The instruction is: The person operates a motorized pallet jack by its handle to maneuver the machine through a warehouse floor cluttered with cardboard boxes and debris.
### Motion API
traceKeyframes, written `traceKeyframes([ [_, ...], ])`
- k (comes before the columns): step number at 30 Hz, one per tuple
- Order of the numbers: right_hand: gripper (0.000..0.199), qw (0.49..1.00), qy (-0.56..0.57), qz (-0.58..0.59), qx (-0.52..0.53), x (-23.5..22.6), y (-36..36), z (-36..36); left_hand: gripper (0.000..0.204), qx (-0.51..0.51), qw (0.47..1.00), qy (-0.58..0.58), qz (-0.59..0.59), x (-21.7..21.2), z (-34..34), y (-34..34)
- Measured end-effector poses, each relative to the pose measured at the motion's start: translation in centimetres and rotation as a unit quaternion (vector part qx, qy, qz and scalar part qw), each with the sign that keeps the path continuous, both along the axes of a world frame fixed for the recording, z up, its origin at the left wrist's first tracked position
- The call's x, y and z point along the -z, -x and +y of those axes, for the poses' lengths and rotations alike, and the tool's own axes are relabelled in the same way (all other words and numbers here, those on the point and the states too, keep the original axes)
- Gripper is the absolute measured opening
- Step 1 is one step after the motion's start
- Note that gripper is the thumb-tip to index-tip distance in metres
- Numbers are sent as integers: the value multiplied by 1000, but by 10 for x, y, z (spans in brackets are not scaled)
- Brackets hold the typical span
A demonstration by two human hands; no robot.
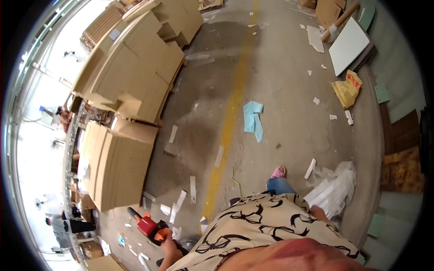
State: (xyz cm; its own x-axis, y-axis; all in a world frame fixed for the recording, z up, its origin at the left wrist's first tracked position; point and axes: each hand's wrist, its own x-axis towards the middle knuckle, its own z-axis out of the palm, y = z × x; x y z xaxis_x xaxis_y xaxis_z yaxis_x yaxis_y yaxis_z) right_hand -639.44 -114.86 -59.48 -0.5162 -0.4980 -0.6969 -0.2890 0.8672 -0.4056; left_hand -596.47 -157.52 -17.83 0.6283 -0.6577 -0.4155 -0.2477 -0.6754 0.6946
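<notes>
The left hand (167, 244) is closed around the orange-trimmed handle of a red power tool (146, 225), its fingers wrapped about the grip; the tool sticks out ahead of the hand at the person's left side, its dark end pointing away toward the beige stacks and the floor below it. The right hand (318, 213) shows only in part beside the patterned garment (253, 219), next to a crumpled heap of clear plastic film (337, 192); whether its fingers are spread or pressed together, or hold the film, I cannot tell. The concrete floor (289, 77) is grey and stained, crossed by a worn yellow line (234, 104) and littered with white strips (193, 189). A light blue sheet (253, 119) lies folded over just right of the line. Tall beige board stacks (131, 67) stand along the left, with co-workers beyond them near a bright wall; at the right, a white panel (349, 46) leans near a yellow sack (347, 89)
</notes>
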Motion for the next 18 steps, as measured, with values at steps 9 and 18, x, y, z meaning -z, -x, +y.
traceKeyframes([
  [9, 35, 991, 100, 85, -3, -112, 391, -364, 27, 2, 1000, 18, 9, -11, -109, 259],
  [18, 32, 998, 45, 37, -18, -86, 594, -484, 25, -41, 998, 33, 38, 14, -290, 544],
])
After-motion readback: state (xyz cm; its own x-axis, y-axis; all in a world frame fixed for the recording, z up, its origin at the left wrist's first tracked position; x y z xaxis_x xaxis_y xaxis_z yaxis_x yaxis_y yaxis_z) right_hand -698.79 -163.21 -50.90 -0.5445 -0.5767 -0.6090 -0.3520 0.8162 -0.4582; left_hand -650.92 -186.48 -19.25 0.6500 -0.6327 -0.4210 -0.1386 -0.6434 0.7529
